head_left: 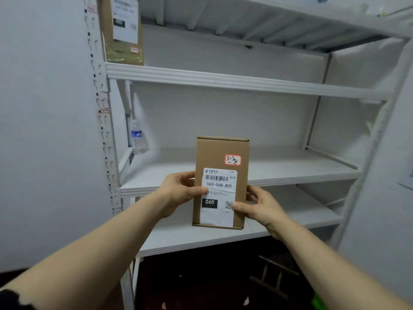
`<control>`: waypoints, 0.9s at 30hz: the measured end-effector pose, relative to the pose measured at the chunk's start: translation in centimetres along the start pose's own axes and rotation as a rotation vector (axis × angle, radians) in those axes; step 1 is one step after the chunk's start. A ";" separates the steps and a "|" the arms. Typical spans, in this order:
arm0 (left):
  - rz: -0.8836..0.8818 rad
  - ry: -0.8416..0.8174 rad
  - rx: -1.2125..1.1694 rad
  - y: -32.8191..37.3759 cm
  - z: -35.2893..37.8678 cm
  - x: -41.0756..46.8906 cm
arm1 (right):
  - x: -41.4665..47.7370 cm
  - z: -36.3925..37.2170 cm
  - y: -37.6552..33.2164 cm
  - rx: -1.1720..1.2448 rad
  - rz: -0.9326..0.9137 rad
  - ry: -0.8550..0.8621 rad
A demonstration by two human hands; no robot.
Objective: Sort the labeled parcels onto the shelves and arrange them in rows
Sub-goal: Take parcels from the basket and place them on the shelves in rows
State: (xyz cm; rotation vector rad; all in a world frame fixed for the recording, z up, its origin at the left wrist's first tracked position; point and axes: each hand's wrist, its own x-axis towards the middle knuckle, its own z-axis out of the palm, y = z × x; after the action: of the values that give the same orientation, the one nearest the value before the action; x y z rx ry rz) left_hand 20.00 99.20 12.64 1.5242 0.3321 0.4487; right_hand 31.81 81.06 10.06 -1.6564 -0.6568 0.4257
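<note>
A brown cardboard parcel (221, 153) is held upright in front of the white shelf unit, its white shipping label reading 060-06B-A05 and a small red-edged sticker marked 3-3-8 facing me. My left hand (178, 193) grips its left edge, thumb on the label. My right hand (257, 206) grips its right edge, thumb on the label's lower corner. A second labeled brown parcel (121, 30) stands upright at the far left of the upper shelf (223, 79).
A clear water bottle (138, 137) stands at the back left of the middle shelf (290, 168). A lower shelf (190, 240) lies behind the held parcel. White walls close in on both sides. Dark floor with a wooden frame (272, 278) lies below.
</note>
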 end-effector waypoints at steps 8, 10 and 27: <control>-0.102 0.089 0.222 -9.1 -2.1 4.0 | 6.7 3.1 8.7 0.002 0.176 -0.130; -0.125 0.105 0.320 -12.0 -1.2 5.2 | 7.9 2.8 11.7 -0.020 0.210 -0.112; -0.430 0.169 0.494 -30.1 20.1 24.1 | 25.0 -15.1 32.1 -0.318 0.375 -0.223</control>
State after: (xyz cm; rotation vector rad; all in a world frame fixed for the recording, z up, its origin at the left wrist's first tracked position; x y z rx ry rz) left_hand 52.88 93.33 -15.16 1.8303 0.9354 0.1551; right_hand 66.20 82.16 -16.41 -2.0637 -0.5972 0.8181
